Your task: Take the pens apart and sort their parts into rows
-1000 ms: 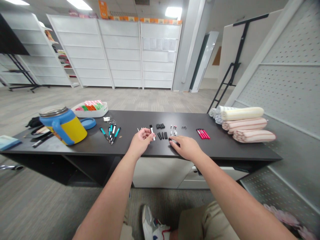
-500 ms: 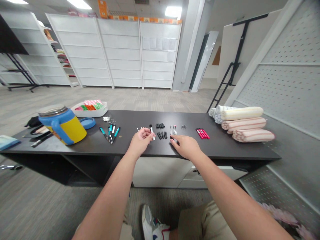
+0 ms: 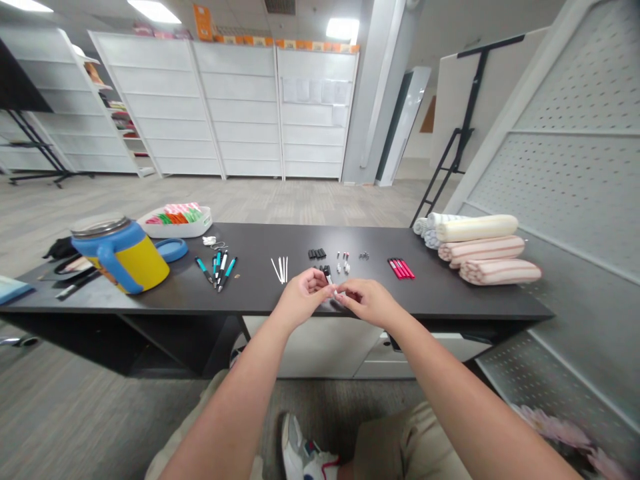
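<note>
My left hand (image 3: 304,297) is closed on a slim white pen barrel with a black top (image 3: 327,273), held tilted above the desk's front edge. My right hand (image 3: 367,299) meets it at the lower end, thumb and fingers pinched; whether a small part sits between them is hidden. Just beyond lie short black tubes (image 3: 317,254), little white and clear pieces (image 3: 343,268) and tiny springs (image 3: 364,255). Thin white refills (image 3: 281,269) lie left of my hands. Red pen barrels (image 3: 401,268) are lined up to the right.
Teal, black and white pens (image 3: 219,268) lie to the left on the dark desk (image 3: 260,247). Further left stand a blue and yellow mug (image 3: 130,260), its blue lid (image 3: 171,249) and a white basket (image 3: 183,229) of colourful packets. Rolled towels (image 3: 487,248) are stacked right.
My left hand has moved right with the pen barrel, uncovering the white refills. My right hand has drawn back from the small parts, and its fingertips now meet the barrel.
</note>
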Motion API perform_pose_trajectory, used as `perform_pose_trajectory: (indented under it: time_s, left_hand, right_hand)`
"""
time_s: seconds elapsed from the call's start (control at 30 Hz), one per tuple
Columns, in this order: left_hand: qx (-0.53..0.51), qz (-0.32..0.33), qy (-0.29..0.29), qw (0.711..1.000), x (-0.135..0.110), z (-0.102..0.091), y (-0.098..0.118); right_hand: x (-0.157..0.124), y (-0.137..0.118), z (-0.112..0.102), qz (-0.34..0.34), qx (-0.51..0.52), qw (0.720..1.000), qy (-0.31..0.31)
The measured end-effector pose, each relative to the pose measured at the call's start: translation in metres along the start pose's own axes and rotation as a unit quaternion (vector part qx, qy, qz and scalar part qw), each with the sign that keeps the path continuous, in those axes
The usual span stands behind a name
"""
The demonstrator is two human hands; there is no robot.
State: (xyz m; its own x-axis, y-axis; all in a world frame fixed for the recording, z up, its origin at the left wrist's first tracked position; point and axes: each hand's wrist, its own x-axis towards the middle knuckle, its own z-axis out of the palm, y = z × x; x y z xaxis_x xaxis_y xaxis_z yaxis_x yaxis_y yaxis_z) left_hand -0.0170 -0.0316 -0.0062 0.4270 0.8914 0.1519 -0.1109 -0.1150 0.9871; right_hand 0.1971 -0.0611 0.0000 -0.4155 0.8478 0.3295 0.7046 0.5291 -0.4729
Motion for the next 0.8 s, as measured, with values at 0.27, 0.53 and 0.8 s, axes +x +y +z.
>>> perform_pose_trajectory:
  time_s: [0.27, 0.53, 0.8]
  left_hand:
    - [0.054, 0.03, 0.002, 0.998, 0.003, 0.001, -0.008]
    - [0.038, 0.012, 0.013, 0.999, 0.005, 0.003, -0.005]
    - [-0.011, -0.017, 0.036, 0.999, 0.006, -0.001, -0.004]
  right_hand:
    - [-0.002, 0.004, 0.002, -0.009, 0.056, 0.998, 0.022]
    - [-0.003, -0.002, 0.0, -0.032, 0.013, 0.999, 0.03]
    - [-0.035, -0.005, -0.008, 0.042, -0.051, 0.993, 0.097]
